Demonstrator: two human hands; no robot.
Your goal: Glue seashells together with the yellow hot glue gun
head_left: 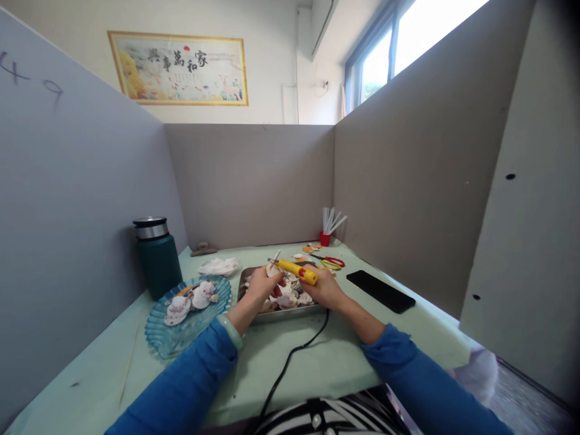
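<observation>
Now, both hands are up over the metal tray (290, 311) in the middle of the desk, and this is tight work. The right hand (326, 290) has its fingers wrapped closed round the back end of the yellow tool (296, 271), which lies slanted with its tip aimed at the left hand (260, 284). The left fingers are curled in, pinching what looks like a pale shell (273, 270) just above the tray; it is too small to say exactly how it sits in the grip. The first worry is how near the tip is to those left fingertips. If it runs hot or sharp, a small slip of either wrist would bring it onto skin rather than shell. The black cord (290, 361) is the next risk. It trails from the right hand over the tray's front rim toward the body, so a tug could jerk the tool off line or drag the tray and scatter the heaped shells. A thin shell held in a fingertip pinch could also crack or pop free under pressure. To the left, the blue glass plate (158, 338) sits just beside the left forearm, where a swing of that blue sleeve could knock it. The scissors (333, 261) and phone (380, 290) lie well clear on the right.
</observation>
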